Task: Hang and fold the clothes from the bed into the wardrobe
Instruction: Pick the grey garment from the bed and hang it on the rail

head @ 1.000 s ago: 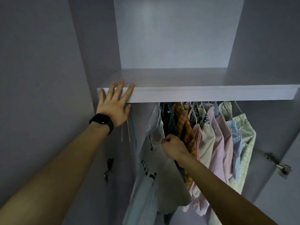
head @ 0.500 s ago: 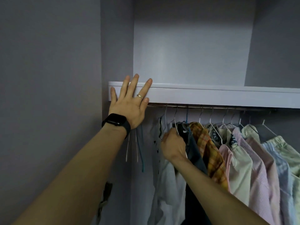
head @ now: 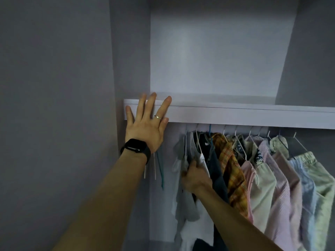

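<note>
a black watch (head: 135, 148) has a dark screen and a black strap. a thin silver ring (head: 157, 117) shines a little, higher up.

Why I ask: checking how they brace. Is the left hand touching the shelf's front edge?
Touching. The head view shows the left hand flat on the shelf edge, fingers spread.

Your wardrobe (head: 217, 60) is pale lilac, and its shelf (head: 235, 115) crosses the middle of the frame. Beneath it, at lower right, the clothes (head: 262, 178) hang close-packed. From the left you have a grey-white shirt (head: 188, 211), gripped by your right hand (head: 195, 176), then a dark navy garment (head: 217, 174), an orange plaid shirt (head: 230, 169), a cream piece (head: 262, 189), a pink shirt (head: 282, 187), a pale blue one (head: 306, 187) and a pale green one (head: 324, 192) at the right edge.
</note>
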A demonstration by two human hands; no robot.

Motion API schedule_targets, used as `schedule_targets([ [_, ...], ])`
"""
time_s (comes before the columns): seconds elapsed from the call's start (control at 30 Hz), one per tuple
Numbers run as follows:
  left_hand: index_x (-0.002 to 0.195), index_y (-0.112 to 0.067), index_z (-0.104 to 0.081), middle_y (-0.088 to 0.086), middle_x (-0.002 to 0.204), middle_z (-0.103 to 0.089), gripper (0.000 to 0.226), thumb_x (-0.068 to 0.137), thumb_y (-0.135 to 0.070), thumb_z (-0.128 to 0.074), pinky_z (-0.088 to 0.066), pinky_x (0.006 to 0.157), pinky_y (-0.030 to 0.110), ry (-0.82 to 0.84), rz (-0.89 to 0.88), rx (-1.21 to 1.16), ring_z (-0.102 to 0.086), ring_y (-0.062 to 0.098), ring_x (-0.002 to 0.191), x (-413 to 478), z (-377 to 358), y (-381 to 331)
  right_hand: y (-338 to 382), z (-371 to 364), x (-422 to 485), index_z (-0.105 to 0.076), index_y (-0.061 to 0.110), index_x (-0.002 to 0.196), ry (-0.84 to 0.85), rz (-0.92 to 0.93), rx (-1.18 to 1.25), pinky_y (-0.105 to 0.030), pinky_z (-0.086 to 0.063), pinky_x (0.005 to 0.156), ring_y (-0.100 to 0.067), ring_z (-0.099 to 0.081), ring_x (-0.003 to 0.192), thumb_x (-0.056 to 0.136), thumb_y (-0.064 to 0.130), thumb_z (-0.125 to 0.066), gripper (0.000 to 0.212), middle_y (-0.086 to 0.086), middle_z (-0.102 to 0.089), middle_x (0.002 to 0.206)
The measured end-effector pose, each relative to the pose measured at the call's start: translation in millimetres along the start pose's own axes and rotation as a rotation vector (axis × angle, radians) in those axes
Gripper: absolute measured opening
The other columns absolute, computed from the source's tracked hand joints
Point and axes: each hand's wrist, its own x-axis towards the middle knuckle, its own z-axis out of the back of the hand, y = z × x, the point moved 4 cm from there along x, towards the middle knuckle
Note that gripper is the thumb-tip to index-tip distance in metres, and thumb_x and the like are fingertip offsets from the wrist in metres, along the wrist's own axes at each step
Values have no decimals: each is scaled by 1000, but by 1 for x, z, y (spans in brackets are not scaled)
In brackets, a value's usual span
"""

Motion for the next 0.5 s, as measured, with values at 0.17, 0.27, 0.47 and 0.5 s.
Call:
schedule_targets([
  [0.17, 149, -45, 27, -2, 163, 23, 67, 107, -36, -24, 0, 120, 63, 196, 98, -55, 23, 25, 150, -7, 29, -16, -4, 49, -72, -44, 13, 126, 146, 12, 15, -47, -54, 87, -35, -60, 107, 99, 38, -48, 37, -11, -55, 128],
  [0.27, 153, -43, 19, 1, 163, 26, 88, 95, -20, -42, 3, 120, 61, 311, 169, -216, 20, 27, 151, -21, 47, -34, -6, 93, -118, -47, 15, 130, 108, 51, 74, -43, -52, 91, -32, -59, 112, 98, 37, -52, 39, -9, -58, 128],
  [0.47, 158, -37, -6, 4, 167, -5, 79, 95, -25, -52, -10, 121, 56, 550, 138, -491, -8, 30, 152, -135, 43, -120, -43, 163, -231, -58, 24, 127, -84, 77, 101, -31, -51, 85, -24, -63, 103, 96, 34, -57, 32, 0, -66, 120],
  [0.5, 158, -33, -12, 6, 166, -11, 76, 95, -26, -53, -15, 121, 55, 578, 84, -498, -13, 32, 151, -153, 44, -139, -51, 172, -251, -61, 26, 126, -126, 77, 94, -29, -51, 85, -23, -63, 103, 96, 32, -58, 30, 2, -67, 119],
])
